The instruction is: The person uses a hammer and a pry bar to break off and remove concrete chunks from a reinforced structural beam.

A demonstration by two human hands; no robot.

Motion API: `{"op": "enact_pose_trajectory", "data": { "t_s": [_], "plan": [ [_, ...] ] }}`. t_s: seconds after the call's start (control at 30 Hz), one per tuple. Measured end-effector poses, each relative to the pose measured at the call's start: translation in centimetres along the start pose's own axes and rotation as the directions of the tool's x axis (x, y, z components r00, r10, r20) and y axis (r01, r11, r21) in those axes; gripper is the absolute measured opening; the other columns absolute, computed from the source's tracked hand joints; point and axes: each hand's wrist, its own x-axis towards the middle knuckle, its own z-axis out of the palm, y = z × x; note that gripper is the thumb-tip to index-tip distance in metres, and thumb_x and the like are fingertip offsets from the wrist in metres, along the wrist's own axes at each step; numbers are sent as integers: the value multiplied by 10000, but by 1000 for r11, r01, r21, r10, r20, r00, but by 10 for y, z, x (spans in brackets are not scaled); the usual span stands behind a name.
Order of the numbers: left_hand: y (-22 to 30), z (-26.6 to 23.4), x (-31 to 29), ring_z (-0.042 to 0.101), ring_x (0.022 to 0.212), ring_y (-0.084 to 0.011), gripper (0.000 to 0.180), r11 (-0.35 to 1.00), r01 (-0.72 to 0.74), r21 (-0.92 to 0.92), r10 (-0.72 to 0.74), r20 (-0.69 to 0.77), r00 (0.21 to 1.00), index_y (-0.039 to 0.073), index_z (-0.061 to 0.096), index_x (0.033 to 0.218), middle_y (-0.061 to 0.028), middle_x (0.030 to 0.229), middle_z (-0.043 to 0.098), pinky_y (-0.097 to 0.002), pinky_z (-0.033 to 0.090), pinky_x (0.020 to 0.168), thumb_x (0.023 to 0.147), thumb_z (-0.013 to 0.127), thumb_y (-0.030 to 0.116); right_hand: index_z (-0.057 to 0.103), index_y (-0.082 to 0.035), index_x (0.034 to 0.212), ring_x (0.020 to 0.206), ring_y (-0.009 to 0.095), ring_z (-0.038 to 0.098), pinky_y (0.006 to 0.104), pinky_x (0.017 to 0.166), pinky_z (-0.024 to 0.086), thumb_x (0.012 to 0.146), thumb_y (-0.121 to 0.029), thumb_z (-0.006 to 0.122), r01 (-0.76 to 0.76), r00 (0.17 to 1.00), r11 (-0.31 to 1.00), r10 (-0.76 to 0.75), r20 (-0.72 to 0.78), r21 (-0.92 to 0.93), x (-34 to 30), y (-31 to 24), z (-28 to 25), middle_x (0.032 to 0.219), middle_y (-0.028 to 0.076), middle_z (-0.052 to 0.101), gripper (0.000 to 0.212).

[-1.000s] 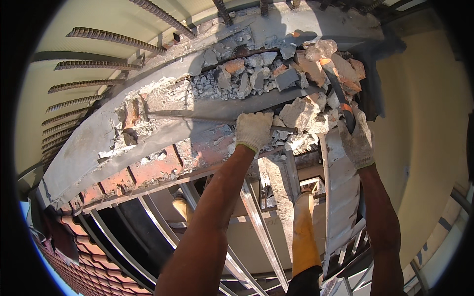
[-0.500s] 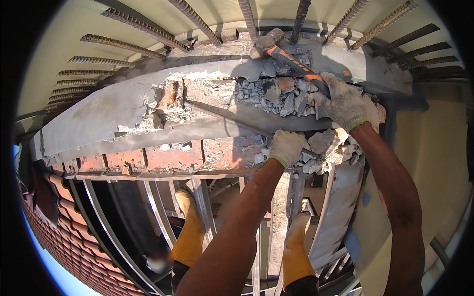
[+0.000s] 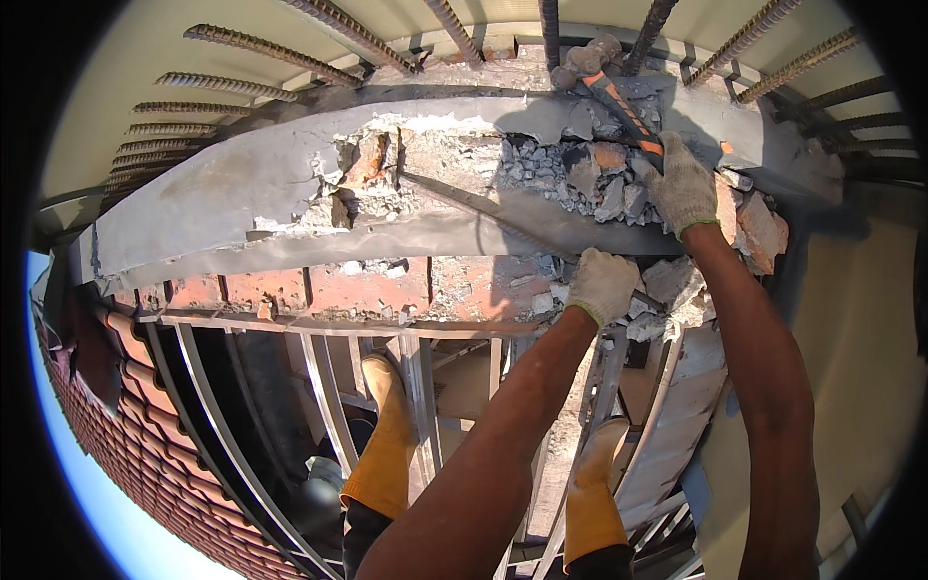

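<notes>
My gloved left hand [image 3: 601,287] is closed around a long steel bar [image 3: 483,207]. The bar slants across the broken concrete beam [image 3: 208,198], its far end at a chipped hollow with brick showing. A short end of it sticks out past my fist. Further right, my gloved right hand [image 3: 684,188] grips a hammer [image 3: 621,108] by its black-and-orange handle. The hammer's head lies on the far side of the beam, near the upright rebar. Grey rubble [image 3: 551,179] fills the broken part of the beam between my hands and the hollow.
Several rebar rods [image 3: 266,50] stick out along the far side. Loose concrete chunks [image 3: 759,232] lie at the right. Below are open metal framing [image 3: 329,396] and my yellow boots [image 3: 382,445]. Roof tiles [image 3: 145,454] slope away at the left.
The view has shifted, so the beam appears further right. My right hand sits closer to the hammer's head, with less handle showing. My left hand keeps hold of the bar.
</notes>
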Motion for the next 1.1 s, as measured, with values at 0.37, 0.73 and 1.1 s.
{"op": "enact_pose_trajectory", "data": {
  "t_s": [0.37,0.73,1.1],
  "plan": [
    [-13,-6,-9,741,896,-293,240,999,0,-33,4,107,994,101,738,989,-111,916,755,-428,505,808,774,710,203,550,-23,1302,1182,395,582,464,997,473,943,-408,685,327,930,940,-301,-210,103,-123,-13,16,1207,247,615,543],
    [-46,-7,-51,591,1159,-268,380,949,-315,0,308,-217,926,81,642,1108,-91,1155,632,-417,462,955,777,733,244,536,-72,1213,916,410,655,504,824,499,954,-489,638,187,978,952,-203,41,243,-168,20,84,982,181,672,502],
    [-244,-172,-133,521,1321,-352,655,980,181,80,-91,-628,773,84,585,1378,-148,1354,603,-518,356,1139,882,739,484,629,-44,1093,764,404,648,489,740,516,955,-399,666,234,953,955,-262,151,181,-158,24,62,826,170,637,383]
  ]
}}
